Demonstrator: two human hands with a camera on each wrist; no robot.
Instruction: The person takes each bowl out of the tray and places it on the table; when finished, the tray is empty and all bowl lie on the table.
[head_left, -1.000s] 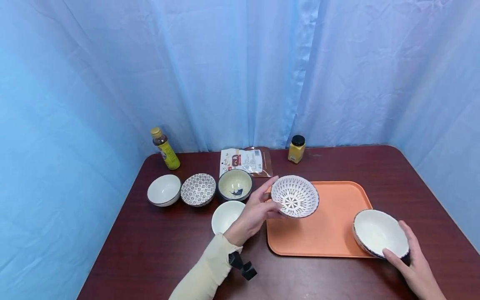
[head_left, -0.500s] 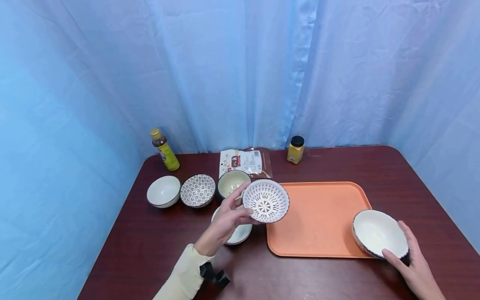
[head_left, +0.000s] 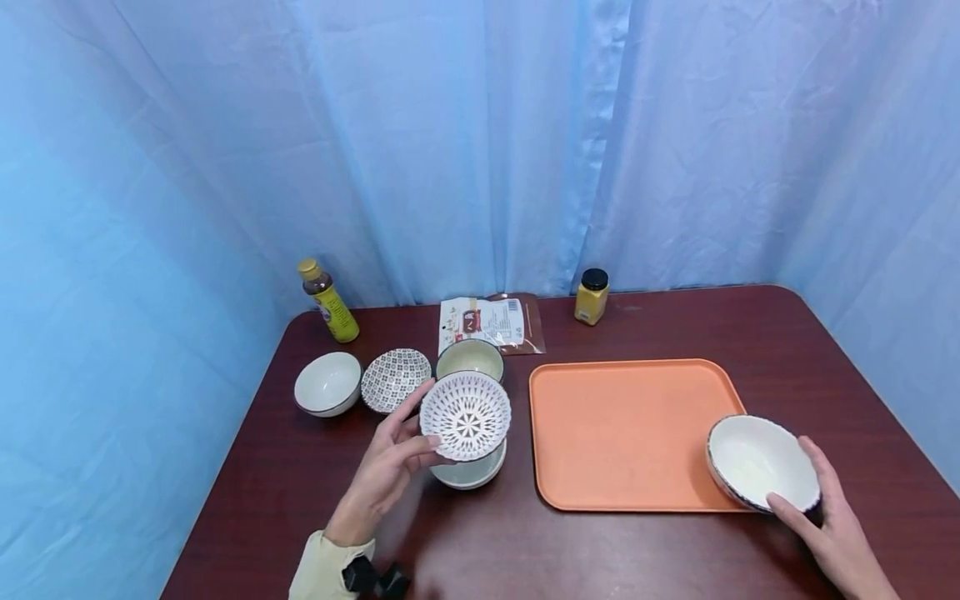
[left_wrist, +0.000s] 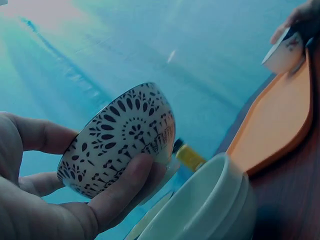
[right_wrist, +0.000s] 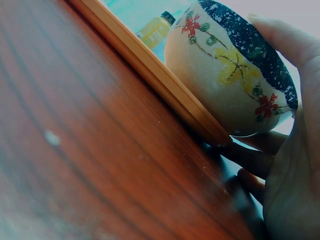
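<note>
My left hand (head_left: 390,462) grips a small white bowl (head_left: 467,417) with a dark petal pattern, thumb on one side and fingers on the other. In the left wrist view the patterned bowl (left_wrist: 122,135) is tilted, its outside toward the camera. It is held above a plain white bowl (head_left: 471,472), partly hiding it and the cream bowl (head_left: 468,358) behind. At the right, my right hand (head_left: 836,517) holds a larger white bowl (head_left: 761,462) by its side, over the orange tray's right front corner. The right wrist view shows this flowered bowl (right_wrist: 220,75) with a dark speckled rim band.
An orange tray (head_left: 630,433) lies right of the middle of the dark red table (head_left: 615,554). At the left sit a white bowl (head_left: 327,383) and a grey-patterned bowl (head_left: 395,379). Along the back are a yellow bottle (head_left: 330,302), a food packet (head_left: 491,323) and a yellow jar (head_left: 592,297).
My left hand has carried the patterned bowl leftward from over the tray's left side to above the plain white bowl. The right hand and its bowl have stayed almost still.
</note>
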